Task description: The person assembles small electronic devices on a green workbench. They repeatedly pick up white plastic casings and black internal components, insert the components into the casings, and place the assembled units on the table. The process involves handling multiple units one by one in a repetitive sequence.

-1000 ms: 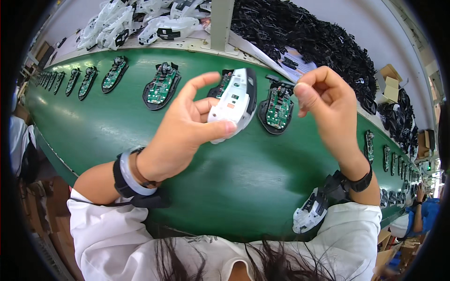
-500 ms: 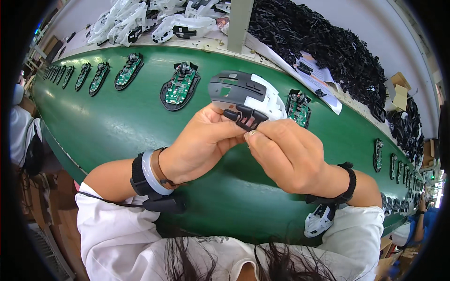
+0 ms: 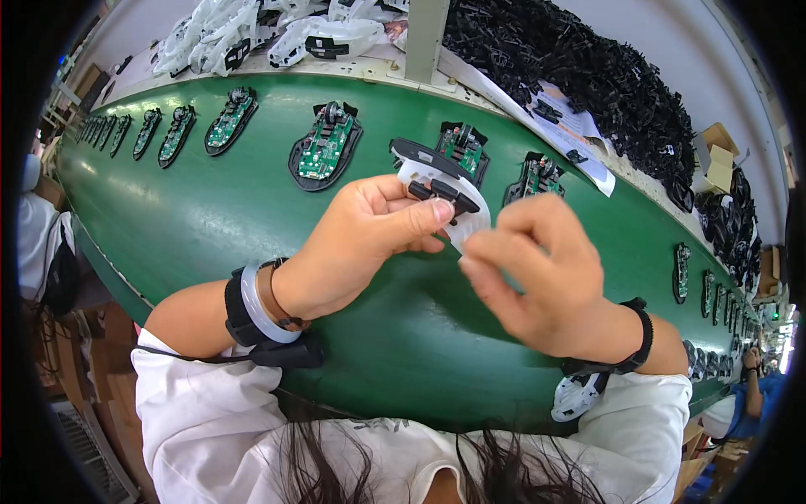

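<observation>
My left hand [image 3: 365, 239] grips a white and black computer mouse shell [image 3: 474, 222], tilted on its side above the table. Its thumb presses on a black side-button piece [image 3: 445, 192] set along the shell's side. Close by the shell's lower right end is my right hand [image 3: 546, 281], fingers curled and smeared by motion; whether they touch the shell or hold anything is unclear. Just behind the shell lies a black mouse base with a green circuit board [image 3: 462, 149], partly covered by it. Similar bases [image 3: 326, 151] lie to the left and right [image 3: 534, 175].
More mouse bases [image 3: 177, 134] line the green table [image 3: 227, 218] on both sides. A ledge behind bears white bagged shells [image 3: 218, 38], a post [image 3: 425, 42] and a big heap of small black parts [image 3: 579, 76]. Another white shell [image 3: 578, 396] sits by my right forearm.
My left hand has turned the shell so its side faces up, uncovering a base behind. My right hand has drawn slightly right from the side-button piece.
</observation>
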A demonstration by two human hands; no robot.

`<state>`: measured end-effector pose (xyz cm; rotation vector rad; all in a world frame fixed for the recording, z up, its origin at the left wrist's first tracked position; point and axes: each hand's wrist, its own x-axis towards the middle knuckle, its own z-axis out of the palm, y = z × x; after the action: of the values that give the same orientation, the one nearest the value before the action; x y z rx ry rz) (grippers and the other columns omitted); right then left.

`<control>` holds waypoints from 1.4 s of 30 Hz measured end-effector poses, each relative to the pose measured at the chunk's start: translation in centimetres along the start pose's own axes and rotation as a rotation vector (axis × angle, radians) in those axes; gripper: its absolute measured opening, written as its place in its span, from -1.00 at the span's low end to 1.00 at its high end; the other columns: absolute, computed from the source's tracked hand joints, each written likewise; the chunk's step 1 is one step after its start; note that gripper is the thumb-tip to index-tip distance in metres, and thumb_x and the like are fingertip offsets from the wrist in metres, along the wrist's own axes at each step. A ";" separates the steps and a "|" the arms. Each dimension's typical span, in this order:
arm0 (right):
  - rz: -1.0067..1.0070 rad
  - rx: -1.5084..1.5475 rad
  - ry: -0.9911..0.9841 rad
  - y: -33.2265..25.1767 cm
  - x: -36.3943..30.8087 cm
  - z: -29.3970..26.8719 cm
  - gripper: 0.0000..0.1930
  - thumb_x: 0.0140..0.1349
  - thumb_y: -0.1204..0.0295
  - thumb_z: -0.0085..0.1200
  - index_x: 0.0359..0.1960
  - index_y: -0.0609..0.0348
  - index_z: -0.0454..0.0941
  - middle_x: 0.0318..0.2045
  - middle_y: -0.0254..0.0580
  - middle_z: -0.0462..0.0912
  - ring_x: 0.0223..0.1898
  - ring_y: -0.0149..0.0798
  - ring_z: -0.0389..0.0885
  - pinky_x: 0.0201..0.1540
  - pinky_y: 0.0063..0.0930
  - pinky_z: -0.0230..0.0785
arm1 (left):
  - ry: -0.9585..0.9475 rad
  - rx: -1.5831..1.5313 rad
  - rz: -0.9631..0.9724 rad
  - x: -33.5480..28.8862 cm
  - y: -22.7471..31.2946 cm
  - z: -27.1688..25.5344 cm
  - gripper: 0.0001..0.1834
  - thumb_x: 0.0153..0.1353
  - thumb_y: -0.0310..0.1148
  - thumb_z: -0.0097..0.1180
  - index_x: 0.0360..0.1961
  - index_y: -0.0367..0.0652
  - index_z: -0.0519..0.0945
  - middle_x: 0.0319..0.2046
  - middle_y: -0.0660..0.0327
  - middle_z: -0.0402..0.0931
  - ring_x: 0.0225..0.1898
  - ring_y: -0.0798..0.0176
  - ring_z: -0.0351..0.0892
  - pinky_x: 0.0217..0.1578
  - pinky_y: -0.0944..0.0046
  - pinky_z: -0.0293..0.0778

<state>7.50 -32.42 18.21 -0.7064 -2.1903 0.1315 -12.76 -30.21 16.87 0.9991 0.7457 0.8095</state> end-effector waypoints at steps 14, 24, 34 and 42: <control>0.502 0.240 -0.063 1.1 1.3 0.9 -0.85 0.08 0.54 0.20 -0.32 0.24 0.52 -0.56 -0.32 0.50 -0.52 -0.45 0.46 -0.43 -0.59 0.35 | 0.011 0.075 0.035 -0.1 0.0 -0.2 -0.75 0.25 -0.39 0.11 -0.06 -0.19 0.50 -0.19 0.26 0.57 -0.23 0.42 0.56 -0.15 0.37 0.51; 0.772 0.818 -0.174 3.1 0.4 2.5 -0.45 0.13 0.33 0.14 0.10 0.25 0.22 -0.09 -0.05 0.46 -0.06 -0.30 0.43 -0.01 -0.41 0.33 | -0.018 -0.009 0.010 0.8 0.2 -0.3 -0.70 0.25 -0.41 0.09 -0.01 -0.24 0.42 -0.11 0.22 0.52 -0.13 0.37 0.54 -0.07 0.33 0.50; 0.796 0.509 -0.159 1.1 1.0 1.6 -0.39 0.11 0.34 0.11 0.10 0.38 0.09 -0.15 0.21 0.47 -0.15 0.00 0.55 -0.11 -0.25 0.41 | -0.011 0.105 0.130 1.7 0.0 0.2 -0.70 0.18 -0.50 0.15 -0.07 -0.31 0.45 -0.25 0.21 0.55 -0.27 0.41 0.54 -0.16 0.37 0.50; 0.698 0.401 -0.505 -0.2 -3.1 -5.0 -0.50 0.19 0.27 0.15 0.06 0.32 0.33 -0.09 0.07 0.51 -0.13 -0.10 0.57 -0.08 -0.31 0.42 | -0.535 0.151 -0.475 0.3 0.2 0.5 -0.73 0.22 -0.48 0.11 -0.06 -0.30 0.48 -0.24 0.22 0.56 -0.24 0.41 0.56 -0.17 0.39 0.52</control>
<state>12.70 -34.91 19.53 -1.2662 -2.1585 1.1780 -12.27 -30.11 17.19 1.0548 0.5462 0.0616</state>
